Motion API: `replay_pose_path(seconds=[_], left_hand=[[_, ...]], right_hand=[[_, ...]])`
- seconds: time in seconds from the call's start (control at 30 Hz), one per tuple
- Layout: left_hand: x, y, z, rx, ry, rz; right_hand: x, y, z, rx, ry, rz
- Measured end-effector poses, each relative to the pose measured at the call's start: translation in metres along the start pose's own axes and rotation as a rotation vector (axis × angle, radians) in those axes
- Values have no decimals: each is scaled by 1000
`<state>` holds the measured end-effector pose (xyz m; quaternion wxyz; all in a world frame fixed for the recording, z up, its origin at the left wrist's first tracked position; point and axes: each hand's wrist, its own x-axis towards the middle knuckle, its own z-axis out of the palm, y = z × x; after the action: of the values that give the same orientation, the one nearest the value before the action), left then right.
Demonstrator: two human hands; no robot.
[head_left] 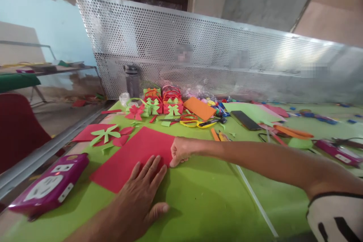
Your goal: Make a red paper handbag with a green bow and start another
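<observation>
Red sheet — uncut, work presumably remaining; left hand flat atop, fingers spread; right hand curled at its edge, grip unclear. Paper bags behind — apparently finished.

On the table before us lies a sheet, our left hand on its near edge, our right hand at its right edge. Left of it we have a power strip; behind it, small bags, with scissors in front of them. A phone lies farther right. A bottle stands before the rear panel.
</observation>
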<state>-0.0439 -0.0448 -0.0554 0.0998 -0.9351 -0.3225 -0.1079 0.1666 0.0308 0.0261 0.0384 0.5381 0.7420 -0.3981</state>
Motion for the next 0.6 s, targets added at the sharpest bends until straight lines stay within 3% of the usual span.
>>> replay_pose_path(seconds=[0.2,0.6], left_hand=[[0,-5,6,72,128,65],[7,-6,0,267,306,155]], right_hand=[[-4,19,-14,-8,-44,120],[-21,51,-48,-203,-117,379]])
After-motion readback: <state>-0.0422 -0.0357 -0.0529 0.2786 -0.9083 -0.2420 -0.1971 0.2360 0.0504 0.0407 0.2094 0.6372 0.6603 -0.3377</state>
